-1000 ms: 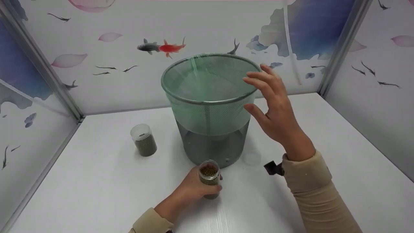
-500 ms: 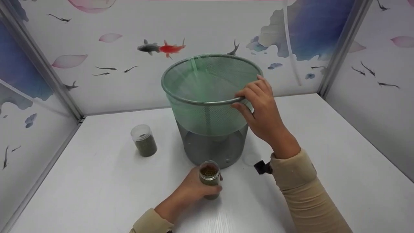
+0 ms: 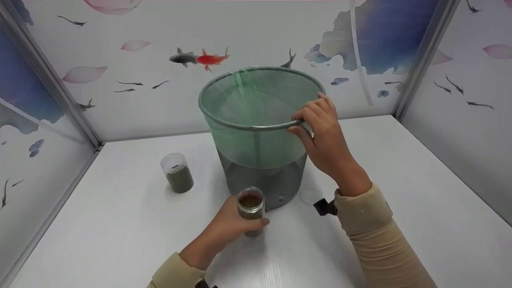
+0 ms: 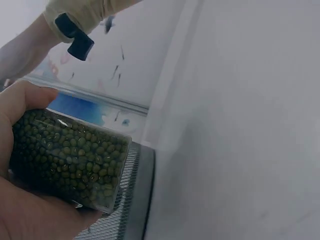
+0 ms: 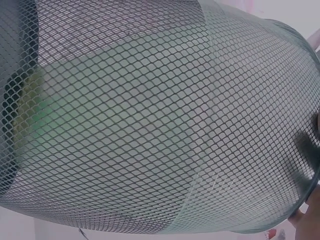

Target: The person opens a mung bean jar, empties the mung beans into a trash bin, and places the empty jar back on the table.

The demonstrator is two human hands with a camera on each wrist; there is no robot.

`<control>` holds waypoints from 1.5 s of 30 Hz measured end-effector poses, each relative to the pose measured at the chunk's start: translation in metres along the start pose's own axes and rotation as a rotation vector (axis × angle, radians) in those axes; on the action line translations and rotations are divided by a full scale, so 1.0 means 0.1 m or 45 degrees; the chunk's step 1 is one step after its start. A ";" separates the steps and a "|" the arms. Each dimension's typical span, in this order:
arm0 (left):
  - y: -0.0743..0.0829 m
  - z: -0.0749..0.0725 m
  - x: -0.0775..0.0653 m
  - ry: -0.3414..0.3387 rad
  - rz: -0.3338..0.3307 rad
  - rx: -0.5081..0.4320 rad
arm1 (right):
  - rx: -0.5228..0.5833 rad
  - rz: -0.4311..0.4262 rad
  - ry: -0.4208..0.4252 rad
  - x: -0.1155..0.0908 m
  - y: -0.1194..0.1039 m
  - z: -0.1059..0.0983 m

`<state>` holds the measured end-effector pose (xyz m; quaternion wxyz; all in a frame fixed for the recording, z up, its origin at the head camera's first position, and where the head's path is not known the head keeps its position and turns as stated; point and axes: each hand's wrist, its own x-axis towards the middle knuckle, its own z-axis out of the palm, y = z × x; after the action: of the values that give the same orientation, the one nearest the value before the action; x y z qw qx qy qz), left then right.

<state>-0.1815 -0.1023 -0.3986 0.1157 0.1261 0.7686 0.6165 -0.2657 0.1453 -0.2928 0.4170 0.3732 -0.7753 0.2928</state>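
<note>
My left hand (image 3: 228, 224) grips an open clear jar (image 3: 251, 210) in front of the basket. Green mung beans (image 4: 70, 155) show through its wall in the left wrist view. Behind it stands a dark wire-mesh wastebasket (image 3: 284, 184) with a metal rim, its upper part lined with a translucent green bag (image 3: 240, 144). My right hand (image 3: 326, 138) pinches the basket's rim at the near right, thumb outside and fingers over the top. In the right wrist view the mesh wall (image 5: 125, 125) fills most of the picture.
A second clear jar (image 3: 180, 178), partly filled with green beans, stands on the white table (image 3: 120, 224) left of the basket. A clear round lid (image 3: 311, 196) lies to the basket's right. Printed panels (image 3: 140, 108) enclose the back and sides.
My right hand came down from beside the basket and took hold of its rim. The left hand then moved slightly up and left with the jar of mung beans.
</note>
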 end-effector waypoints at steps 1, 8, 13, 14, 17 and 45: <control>0.04 -0.04 -0.01 0.028 0.009 0.006 | 0.002 0.001 -0.003 0.00 0.00 0.00; 0.34 -0.36 -0.12 0.212 -0.003 0.041 | -0.006 0.010 -0.050 0.01 -0.05 -0.05; 0.51 -0.59 -0.20 0.309 -0.021 0.091 | -0.013 0.024 -0.086 0.00 -0.11 -0.11; 0.54 -0.63 -0.21 0.327 -0.023 0.098 | -0.014 0.023 -0.096 0.00 -0.12 -0.12; 0.62 -0.77 -0.24 0.388 0.004 0.111 | -0.006 0.013 -0.121 0.01 -0.14 -0.12; 1.69 -1.39 0.24 0.695 0.170 0.318 | 0.012 0.012 -0.138 -0.02 -0.18 -0.17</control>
<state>-0.2417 -0.1872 -0.2047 -0.1523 0.0193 0.8310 0.5347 -0.2429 0.1494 -0.2832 0.3713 0.3867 -0.7971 0.2778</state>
